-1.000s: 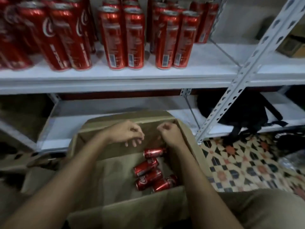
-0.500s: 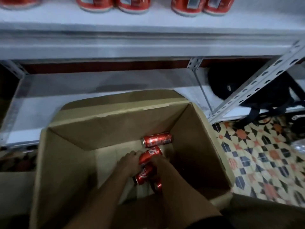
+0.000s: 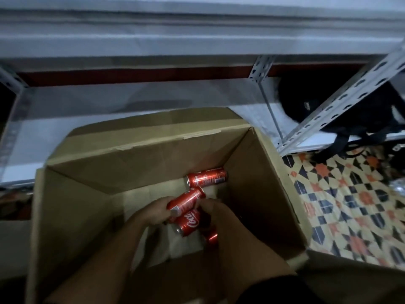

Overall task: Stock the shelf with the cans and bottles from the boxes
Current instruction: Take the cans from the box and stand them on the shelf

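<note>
**Last cans at the bottom of the box**

Left to right across the box (image 3: 65, 216):

My left hand (image 3: 153, 212) is down in the box, fingers curled round the lower end of one can (image 3: 187, 200). That can lies tilted, its far end pointing up and right. I judge the grip sound: a slim can like this is stiff through the wall, smooth and a bit slippery if damp, and heavy enough when full to swing from the end. Best to hold it round the middle of the body, not by the rim.

Just near of it lies a second can (image 3: 189, 223) on its side, white script on red facing up. Its dull metal end points left and near.

My right hand (image 3: 215, 212) reaches in beside the second can. Its fingers are hidden behind the cans and my own wrist, so I cannot tell whether it grips anything. A sliver of a third can (image 3: 212, 236) shows against that forearm.

Farther off, a fourth can (image 3: 207, 177) lies alone on its side against the far wall of the box, label print showing.

All are red, slim and tall, glossy. A dent would spoil them, so no dropping.

The shelf (image 3: 197, 34) runs across the far side, above the box.
</note>
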